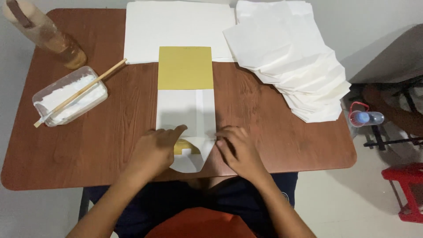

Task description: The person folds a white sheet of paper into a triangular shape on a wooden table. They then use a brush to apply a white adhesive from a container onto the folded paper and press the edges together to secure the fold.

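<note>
head view: my left hand [154,150] and right hand [238,150] press flat, fingers spread, on the white paper bag [185,114] around a yellow card [185,68], mid-counter [110,132]; i judge the bottom fold is under way, and creasing it needs firm pressure.

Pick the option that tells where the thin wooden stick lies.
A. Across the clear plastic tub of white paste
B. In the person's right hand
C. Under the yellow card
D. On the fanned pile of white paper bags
A: the wooden stick lies slantwise across the clear tub of white paste on the table's left side, apart from both hands.
</note>
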